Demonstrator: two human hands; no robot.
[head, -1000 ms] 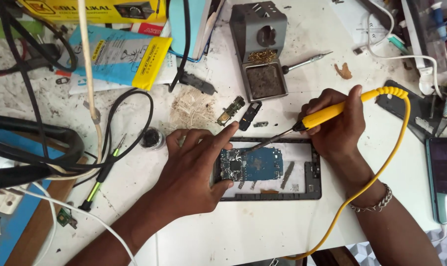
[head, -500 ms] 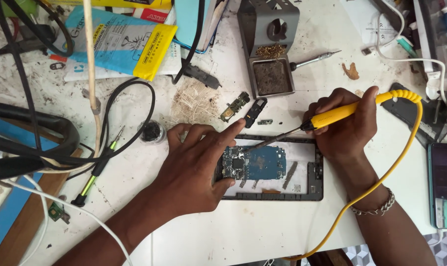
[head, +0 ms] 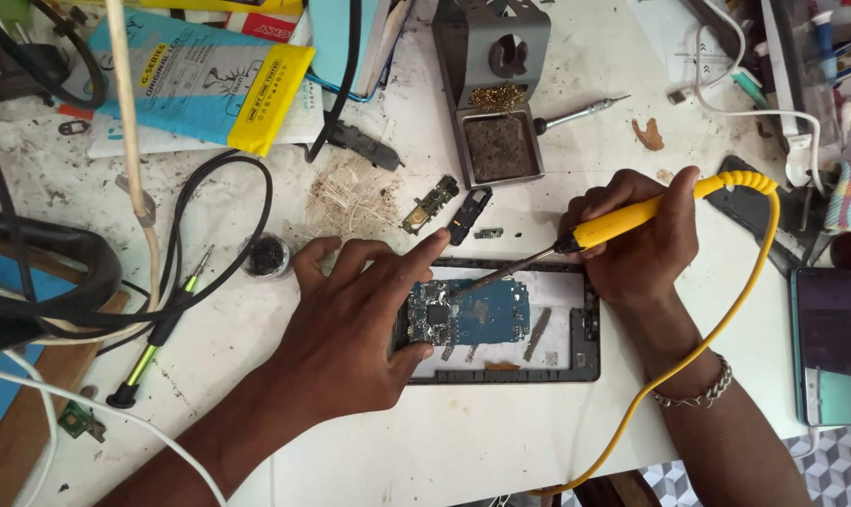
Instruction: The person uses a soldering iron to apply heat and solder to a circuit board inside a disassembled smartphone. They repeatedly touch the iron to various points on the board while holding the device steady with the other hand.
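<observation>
Item: blue circuit board (head: 477, 317), long axis left-right, inside the dark phone frame (head: 590, 324) between your hands. Your left hand (head: 355, 324), fingers spread, pins its left end. Your right hand (head: 641, 246), closed around the yellow soldering iron (head: 622, 218), slants the tip down-left onto it.

A yellow-handled soldering iron (head: 575, 235) slants down to the left, its tip touching a blue circuit board (head: 472, 314). The board lies flat inside a dark opened phone frame (head: 590, 329) near the table's front edge.
</observation>
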